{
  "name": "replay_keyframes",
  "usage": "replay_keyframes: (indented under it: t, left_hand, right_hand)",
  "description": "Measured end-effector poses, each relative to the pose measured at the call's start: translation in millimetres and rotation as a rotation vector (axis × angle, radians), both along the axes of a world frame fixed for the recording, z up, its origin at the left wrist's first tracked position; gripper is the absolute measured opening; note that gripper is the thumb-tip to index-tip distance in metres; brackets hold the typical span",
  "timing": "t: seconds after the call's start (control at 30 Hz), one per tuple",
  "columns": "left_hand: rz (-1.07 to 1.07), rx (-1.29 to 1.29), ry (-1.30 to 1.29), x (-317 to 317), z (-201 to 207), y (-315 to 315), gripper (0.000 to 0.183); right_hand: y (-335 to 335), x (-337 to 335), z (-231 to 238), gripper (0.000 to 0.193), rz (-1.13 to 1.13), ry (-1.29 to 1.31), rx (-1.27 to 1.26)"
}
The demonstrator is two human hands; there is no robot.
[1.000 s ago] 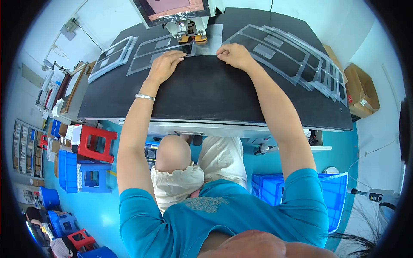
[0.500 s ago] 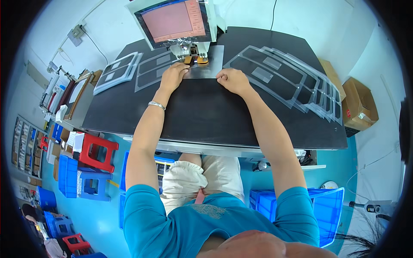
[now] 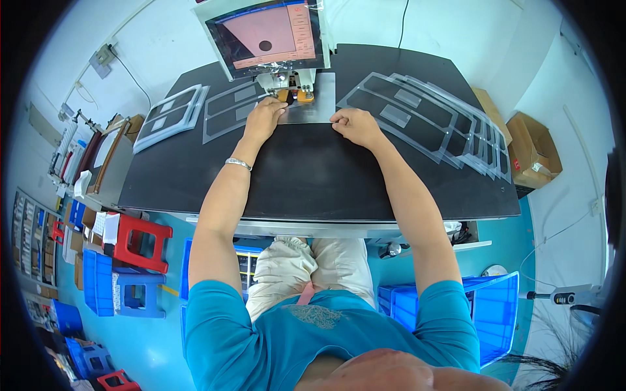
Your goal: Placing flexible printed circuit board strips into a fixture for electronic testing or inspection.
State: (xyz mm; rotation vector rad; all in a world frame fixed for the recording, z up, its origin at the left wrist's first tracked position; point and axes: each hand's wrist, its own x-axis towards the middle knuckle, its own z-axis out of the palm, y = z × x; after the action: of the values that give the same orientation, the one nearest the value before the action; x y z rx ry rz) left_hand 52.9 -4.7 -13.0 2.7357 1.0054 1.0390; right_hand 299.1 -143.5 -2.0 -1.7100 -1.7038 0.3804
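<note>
A grey metal plate [image 3: 314, 103] lies on the black table [image 3: 306, 176] under the head of a machine [image 3: 287, 81] with a screen [image 3: 267, 34] above it. My left hand [image 3: 264, 119] rests flat at the plate's near left corner, fingers reaching toward the machine head. My right hand [image 3: 352, 124] presses fingers down at the plate's near right edge. Neither hand grips anything that I can make out; a bracelet [image 3: 238, 163] sits on my left wrist.
Clear plastic frames with dark inserts are fanned out at the right [image 3: 430, 120] and stacked at the left [image 3: 173, 114]. Cardboard boxes [image 3: 531, 150] stand right of the table. A red stool [image 3: 140, 241] and blue crates [image 3: 486, 306] are on the blue floor.
The view has tilted up, so the screen now shows fully. Both hands stay at the plate's near edge, with the left hand reaching a little closer to the machine head.
</note>
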Motion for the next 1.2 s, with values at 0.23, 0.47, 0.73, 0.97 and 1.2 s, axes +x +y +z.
replay_keyframes:
  t: [0.23,0.47,0.73,0.97,1.2]
  left_hand:
    - [-0.03,0.08,0.105,-0.8,3.6,1.6,0.02]
    - [-0.069,0.254,0.185,-14.3,7.3,-5.9,0.02]
    - [-0.603,0.336,-0.004,-19.9,37.0,-131.9,0.023]
    - [-0.121,0.139,0.192,-35.8,25.9,-58.2,0.034]
    - [-0.188,0.042,0.215,-21.6,9.9,-43.5,0.04]
  right_hand:
    - [-9.4,0.4,14.1,0.024,-0.008,0.209,-0.15]
    - [-11.3,-17.9,25.7,0.037,-0.023,0.635,-0.296]
    - [-15.4,-19.1,22.5,0.048,-0.028,0.537,-0.186]
    - [-36.6,31.1,41.9,0.042,-0.306,0.046,-0.025]
    - [-49.2,54.3,45.1,0.044,-0.401,-0.002,-0.024]
